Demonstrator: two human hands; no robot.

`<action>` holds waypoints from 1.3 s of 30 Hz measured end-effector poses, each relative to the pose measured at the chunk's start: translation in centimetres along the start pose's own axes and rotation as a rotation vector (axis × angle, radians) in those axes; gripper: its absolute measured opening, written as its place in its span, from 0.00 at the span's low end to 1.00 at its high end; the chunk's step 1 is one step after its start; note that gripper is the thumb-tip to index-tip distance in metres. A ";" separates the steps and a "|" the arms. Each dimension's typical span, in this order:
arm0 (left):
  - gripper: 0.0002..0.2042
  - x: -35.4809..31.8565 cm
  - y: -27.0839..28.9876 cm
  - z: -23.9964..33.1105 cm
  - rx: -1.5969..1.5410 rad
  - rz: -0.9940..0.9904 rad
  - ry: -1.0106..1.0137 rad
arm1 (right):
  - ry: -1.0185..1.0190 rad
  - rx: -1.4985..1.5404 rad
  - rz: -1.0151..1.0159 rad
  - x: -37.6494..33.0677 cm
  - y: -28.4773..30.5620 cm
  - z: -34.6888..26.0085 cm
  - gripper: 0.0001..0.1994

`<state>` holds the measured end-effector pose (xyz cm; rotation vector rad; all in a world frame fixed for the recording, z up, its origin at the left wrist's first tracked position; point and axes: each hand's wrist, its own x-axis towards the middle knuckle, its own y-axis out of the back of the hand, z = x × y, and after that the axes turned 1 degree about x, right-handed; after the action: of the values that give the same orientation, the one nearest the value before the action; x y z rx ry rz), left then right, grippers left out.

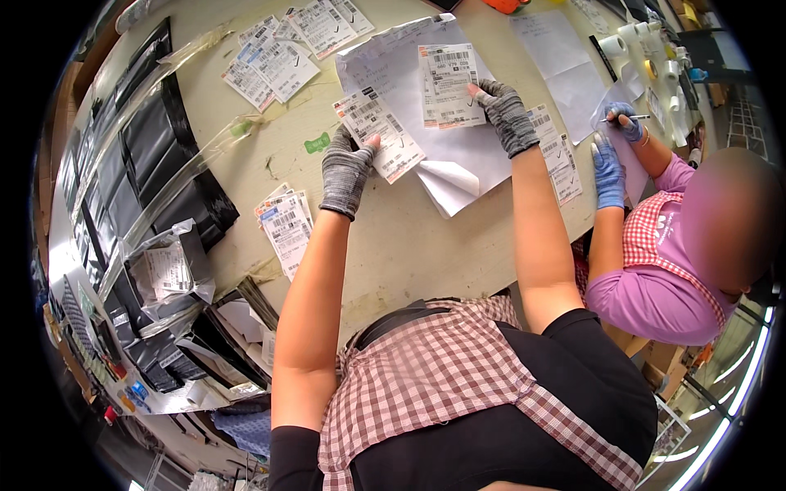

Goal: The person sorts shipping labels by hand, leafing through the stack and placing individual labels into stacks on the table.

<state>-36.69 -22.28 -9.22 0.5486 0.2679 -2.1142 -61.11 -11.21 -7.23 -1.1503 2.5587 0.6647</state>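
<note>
In a grey knit glove with bare fingertips, my left hand [345,173] pinches a printed shipping label [379,135] by its lower left edge. My right hand [506,120], gloved the same way, has its thumb on the right side of a small stack of shipping labels [449,82], fingers closed at its edge. Both lie over a large white paper sheet [483,168] with faint handwriting, its lower corner folded up. More labels [557,159] lie partly behind my right wrist. Left of my left forearm is another pile of labels [286,229].
Further label piles [272,65] lie at the far left of the table [417,254]. Black plastic bags [155,155] cover the left side. At right, a co-worker's blue-gloved hands [610,168] work with a pen over paper. Rolls of tape [651,69] stand beyond them.
</note>
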 end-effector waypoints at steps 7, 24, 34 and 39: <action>0.39 -2.2 -0.2 1.2 0.277 0.140 -0.132 | 0.011 0.046 -0.013 -2.9 0.2 -1.1 0.14; 0.13 -4.1 -1.9 4.5 -0.043 0.048 -0.118 | 0.187 0.519 -0.230 -7.1 -3.2 -2.4 0.13; 0.11 -2.0 -3.1 2.5 0.034 -0.014 -0.053 | 0.084 0.275 0.222 -6.2 3.4 -0.3 0.12; 0.32 1.3 -6.4 3.5 0.065 -0.073 -0.249 | 0.189 0.051 0.225 -6.1 4.7 1.0 0.12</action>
<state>-43.58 -21.00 -6.93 0.3117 0.0789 -2.2417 -60.61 -4.11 -4.16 -0.9584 2.8772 0.5584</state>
